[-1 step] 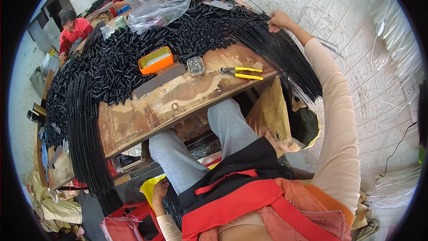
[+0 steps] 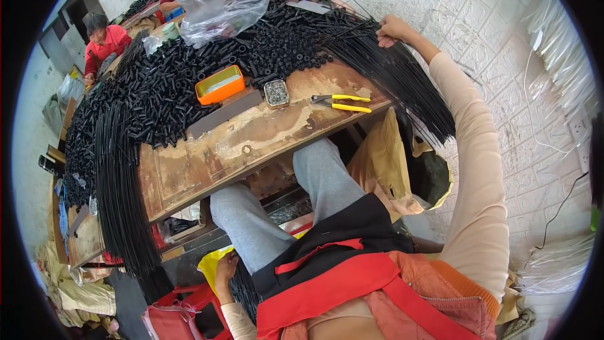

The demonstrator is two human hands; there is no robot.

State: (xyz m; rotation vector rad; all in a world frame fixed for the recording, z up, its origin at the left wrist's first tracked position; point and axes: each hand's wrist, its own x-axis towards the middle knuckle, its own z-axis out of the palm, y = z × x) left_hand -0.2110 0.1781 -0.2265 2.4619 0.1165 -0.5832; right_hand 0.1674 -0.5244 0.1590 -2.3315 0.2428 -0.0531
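Note:
My right hand (image 2: pixel 392 30) is reached out to the far right of the table, its fingers curled closed at the upper end of a spread of thin black rods (image 2: pixel 402 79). A few thin rods seem to pass through its grip. Low beside my left thigh, my left hand (image 2: pixel 226 271) has its fingers bent closed against a yellow bag (image 2: pixel 211 260). More black rods (image 2: pixel 246 289) stand right by it; what its fingers hold is hidden. Yellow-handled pliers (image 2: pixel 343 102) lie on the wooden table (image 2: pixel 251 138), between a tub of small metal bits (image 2: pixel 275 93) and the table's right edge.
A wide heap of short black tubes (image 2: pixel 170 88) covers the table's back and left, with an orange box (image 2: pixel 219 85) and a clear plastic bag (image 2: pixel 220 9) on it. A rod bundle (image 2: pixel 116 182) overhangs the left edge. Two people in red sit beyond. An open sack (image 2: pixel 390 164) stands right.
The right hand has shifted very slightly, and the thin rods showing beyond the right forearm appear fainter and a little displaced. The left hand has not visibly moved.

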